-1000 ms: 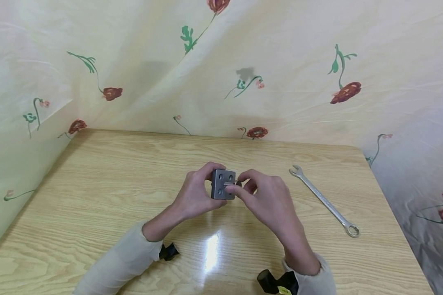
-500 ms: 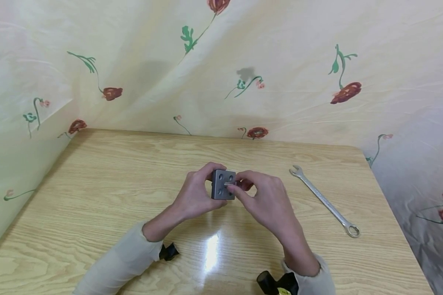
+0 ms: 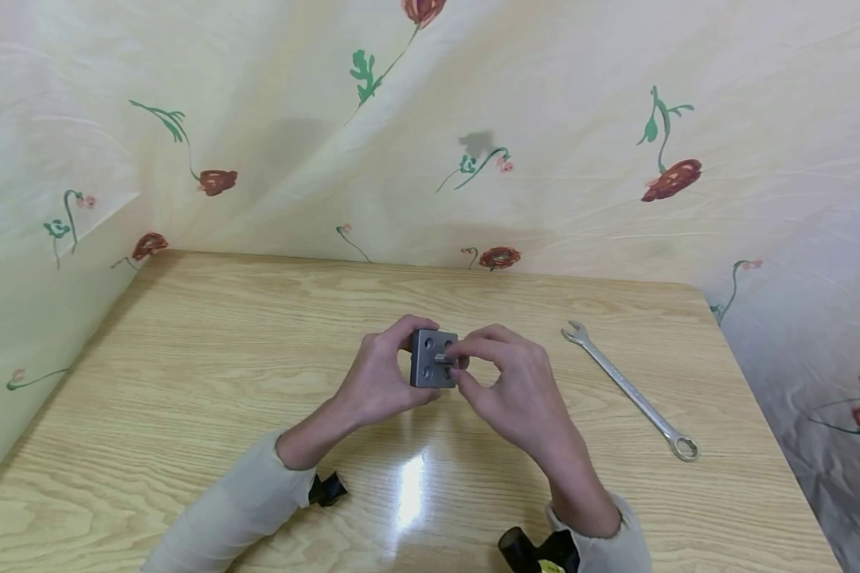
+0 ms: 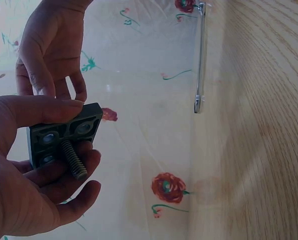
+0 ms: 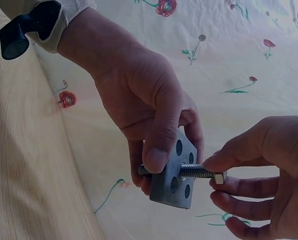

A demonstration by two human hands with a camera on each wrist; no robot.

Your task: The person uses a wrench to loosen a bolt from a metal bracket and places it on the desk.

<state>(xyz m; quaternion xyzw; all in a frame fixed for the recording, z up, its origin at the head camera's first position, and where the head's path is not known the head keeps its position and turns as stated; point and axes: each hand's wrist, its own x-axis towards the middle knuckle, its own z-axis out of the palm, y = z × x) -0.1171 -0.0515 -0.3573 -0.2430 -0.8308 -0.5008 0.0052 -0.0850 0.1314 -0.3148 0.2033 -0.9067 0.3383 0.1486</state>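
My left hand grips a small square grey metal plate by its edges, raised in front of me over the table. Several round holes pierce the plate, and a threaded bolt runs through its middle. In the left wrist view the bolt's threaded end sticks out of the ribbed back, between the left fingers. On the other side, thumb and index finger of my right hand pinch the bolt close to its hex head. A good length of thread shows between head and plate.
A combination wrench lies slantwise on the wood-grain table, right of my hands. Flower-patterned cloth hangs behind the table and along both sides. A black device sits at my right sleeve.
The right fingers have shifted their hold around the bolt, the index finger now farther over it and the thumb drawn slightly back. Left hand and plate stay in place.
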